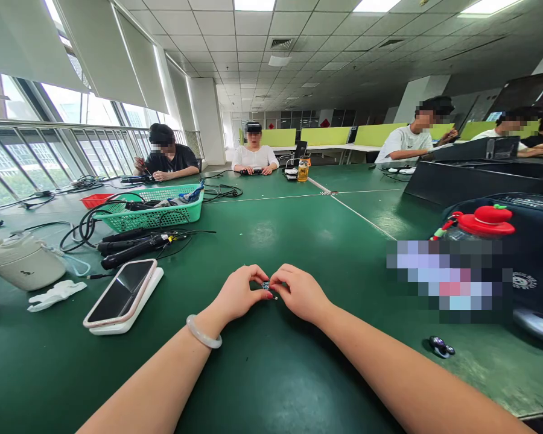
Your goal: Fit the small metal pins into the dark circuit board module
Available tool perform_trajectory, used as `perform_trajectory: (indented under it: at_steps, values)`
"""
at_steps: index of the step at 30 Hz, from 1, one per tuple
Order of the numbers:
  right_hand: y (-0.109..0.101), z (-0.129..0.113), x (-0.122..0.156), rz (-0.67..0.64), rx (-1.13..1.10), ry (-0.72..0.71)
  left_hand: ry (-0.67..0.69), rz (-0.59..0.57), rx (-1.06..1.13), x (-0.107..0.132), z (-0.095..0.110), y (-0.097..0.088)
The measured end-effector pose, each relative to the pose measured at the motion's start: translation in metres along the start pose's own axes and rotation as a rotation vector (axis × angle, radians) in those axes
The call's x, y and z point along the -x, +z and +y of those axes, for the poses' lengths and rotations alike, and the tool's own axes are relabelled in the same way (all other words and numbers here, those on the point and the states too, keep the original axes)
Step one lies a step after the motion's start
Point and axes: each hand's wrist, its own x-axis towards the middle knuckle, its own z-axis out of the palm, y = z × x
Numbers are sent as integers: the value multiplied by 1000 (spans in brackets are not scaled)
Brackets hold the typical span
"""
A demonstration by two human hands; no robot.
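My left hand (239, 293) and my right hand (299, 292) meet low over the green table (280, 223), fingers curled. Together they pinch a tiny dark part (266, 287) with a bluish glint between their fingertips. A pale bangle (203, 333) circles my left wrist. The part is too small to name.
A phone (121, 292) lies on a white stand at the left, beside a white jug (22, 260) and a crumpled white glove (57, 294). Black tools (133, 246) and cables lie before a green basket (156, 211). A small black piece (440, 346) lies at right. Several people sit at the far side.
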Motion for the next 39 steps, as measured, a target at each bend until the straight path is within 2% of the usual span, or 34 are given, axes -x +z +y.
perform_trajectory:
  at_steps: [8, 13, 16, 26, 34, 39]
  values:
    - [-1, 0, 0, 28, -4, 40, 8, 24, 4, -2, -4, 0]
    - [5, -1, 1, -70, 71, 75, -129, 146, 17, -6, -15, -4]
    - [10, -6, -1, -129, 128, 78, -203, 177, 17, -8, -19, -6]
    - [23, -3, -12, -184, 255, 56, -210, 107, -48, -7, -20, -6]
    - [24, -10, -12, -194, 367, 2, -200, 107, -95, -7, -20, -6]
    - [25, -5, -11, -202, 426, -37, -196, 98, -78, -7, -21, -5]
